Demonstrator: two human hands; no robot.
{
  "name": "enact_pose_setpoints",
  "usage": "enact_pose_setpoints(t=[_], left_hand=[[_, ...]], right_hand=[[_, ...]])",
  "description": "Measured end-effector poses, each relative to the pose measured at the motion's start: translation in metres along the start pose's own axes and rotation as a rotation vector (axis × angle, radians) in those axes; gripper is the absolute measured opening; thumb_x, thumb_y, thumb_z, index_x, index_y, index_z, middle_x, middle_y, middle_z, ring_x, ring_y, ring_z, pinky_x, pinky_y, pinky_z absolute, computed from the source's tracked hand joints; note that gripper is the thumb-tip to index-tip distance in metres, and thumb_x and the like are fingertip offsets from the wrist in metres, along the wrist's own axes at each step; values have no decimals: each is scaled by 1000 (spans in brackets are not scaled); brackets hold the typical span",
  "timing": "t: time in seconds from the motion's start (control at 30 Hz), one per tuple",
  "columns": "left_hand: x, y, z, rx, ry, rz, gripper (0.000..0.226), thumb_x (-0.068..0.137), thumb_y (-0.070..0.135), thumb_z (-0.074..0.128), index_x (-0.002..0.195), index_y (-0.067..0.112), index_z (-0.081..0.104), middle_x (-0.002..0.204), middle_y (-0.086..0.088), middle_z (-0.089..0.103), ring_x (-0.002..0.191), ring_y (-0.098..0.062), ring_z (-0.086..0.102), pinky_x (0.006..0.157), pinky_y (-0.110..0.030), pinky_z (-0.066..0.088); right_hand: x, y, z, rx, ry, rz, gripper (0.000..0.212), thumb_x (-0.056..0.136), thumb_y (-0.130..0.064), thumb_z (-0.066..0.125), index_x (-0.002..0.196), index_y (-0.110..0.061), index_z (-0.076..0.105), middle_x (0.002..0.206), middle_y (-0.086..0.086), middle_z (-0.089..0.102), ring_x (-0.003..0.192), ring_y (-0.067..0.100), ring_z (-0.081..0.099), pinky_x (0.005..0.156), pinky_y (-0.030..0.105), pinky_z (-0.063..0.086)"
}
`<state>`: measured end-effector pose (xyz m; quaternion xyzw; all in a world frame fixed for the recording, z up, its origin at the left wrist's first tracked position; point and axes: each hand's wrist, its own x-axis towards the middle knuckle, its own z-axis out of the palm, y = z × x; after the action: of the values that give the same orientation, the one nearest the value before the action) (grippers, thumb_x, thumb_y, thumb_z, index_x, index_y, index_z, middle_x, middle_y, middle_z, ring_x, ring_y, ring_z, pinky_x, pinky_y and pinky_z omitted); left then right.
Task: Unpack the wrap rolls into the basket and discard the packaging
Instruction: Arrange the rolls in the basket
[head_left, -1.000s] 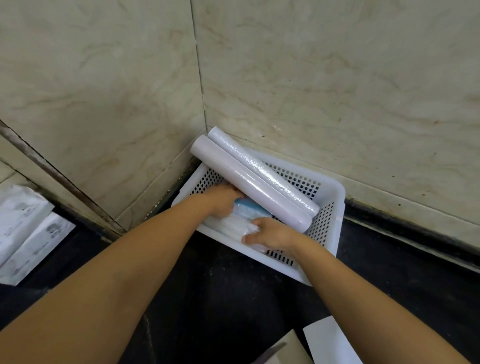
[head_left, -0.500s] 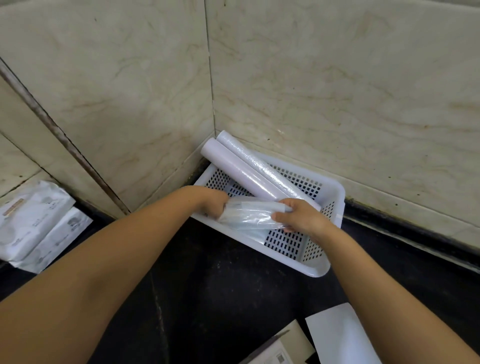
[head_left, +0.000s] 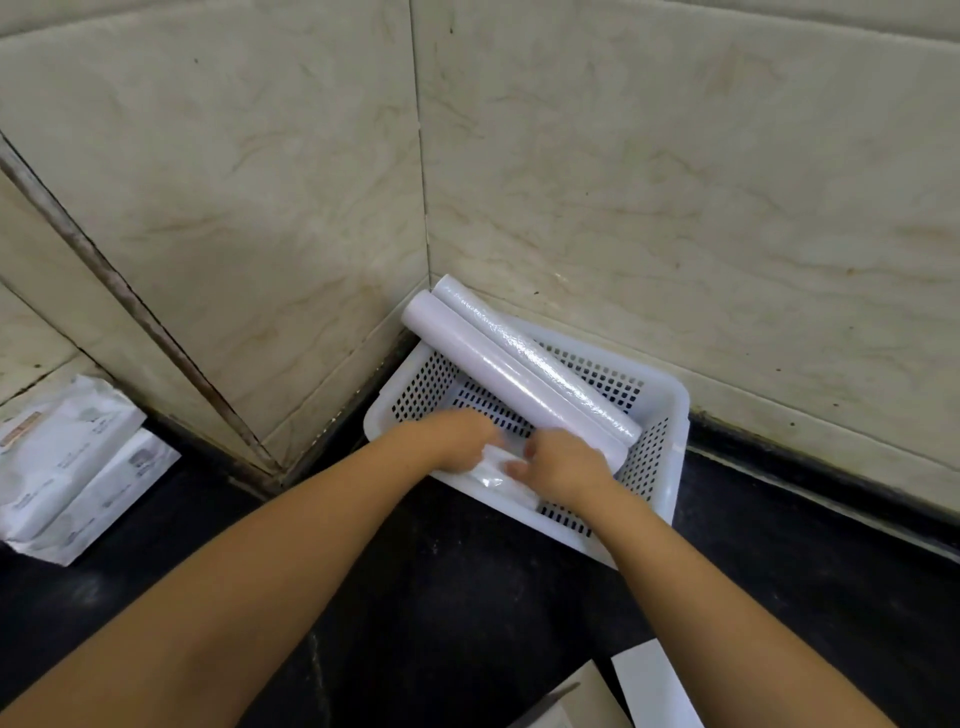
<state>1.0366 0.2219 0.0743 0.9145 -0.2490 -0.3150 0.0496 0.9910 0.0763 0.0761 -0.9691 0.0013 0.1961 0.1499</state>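
Over basket (head_left: 670, 415), left hand (head_left: 457, 439), right hand (head_left: 563, 467) gripping plastic wrapper (head_left: 498, 475)

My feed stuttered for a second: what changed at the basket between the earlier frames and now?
Half a second ago both hands held the clear-wrapped bundle lifted over the near rim. Now the left hand and right hand have closed together and pressed it down inside the basket, still gripping it. The two long rolls stayed put, leaning into the corner.
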Motion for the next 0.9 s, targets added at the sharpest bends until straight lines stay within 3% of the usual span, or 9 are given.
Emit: enact_pose_setpoints(t=[0.07,0.1,0.23,0.4,0.53,0.6,0.7,0.8,0.9], left_hand=[[4,0,-2,0,-34,-39,51,92,0,39,136,25,47,112,-8,61,90,-23,58,79,-31,49],[4,-1,-1,-18,-38,-41,55,91,-2,38,139,25,43,121,-9,59,98,-24,58,85,-32,49],[-2,-8,-1,-123,-46,-15,59,94,1,32,146,29,29,151,-6,36,129,-25,43,110,-39,36],[-13,-14,-9,-238,199,32,44,96,7,37,135,19,49,142,-7,49,126,-23,48,107,-37,38],[6,-4,-23,35,523,184,45,91,1,46,133,14,51,135,-10,55,117,-27,54,95,-41,48],[29,10,-27,241,599,260,52,88,-2,46,138,11,42,142,-13,47,129,-28,43,107,-40,35],[55,26,-32,384,604,175,61,85,1,49,143,11,33,148,-13,36,139,-28,27,117,-46,11],[61,30,-28,406,720,112,44,85,5,49,129,10,51,132,-14,49,128,-32,39,115,-49,16],[46,25,-16,447,714,134,29,86,8,52,113,11,60,117,-11,54,116,-30,46,111,-48,26]], right_hand=[[4,8,-14,35,255,-103,37,89,-41,55,115,-15,59,115,8,60,102,27,58,88,44,50],[8,13,-18,41,342,-148,41,89,-36,56,125,-15,53,123,10,55,110,29,53,91,44,48],[20,18,-10,-142,323,-143,65,87,-35,59,140,-13,29,132,14,44,119,32,42,94,43,42],[29,25,-14,1,404,-234,55,87,-20,55,137,-10,34,127,15,45,114,27,40,96,37,41],[25,47,-51,213,485,-306,60,85,-24,61,138,-13,36,124,13,43,111,26,42,91,28,34],[25,61,-72,274,510,-286,60,85,-21,63,139,-12,37,125,15,43,111,28,45,90,24,31],[30,74,-86,285,469,-254,61,85,-18,64,140,-11,37,127,16,43,112,29,47,89,21,30],[39,73,-81,232,415,-262,58,86,-20,62,139,-16,39,124,15,45,112,29,46,92,27,34],[47,69,-66,197,377,-300,58,88,-17,59,142,-16,37,126,15,46,115,30,45,92,30,35]])
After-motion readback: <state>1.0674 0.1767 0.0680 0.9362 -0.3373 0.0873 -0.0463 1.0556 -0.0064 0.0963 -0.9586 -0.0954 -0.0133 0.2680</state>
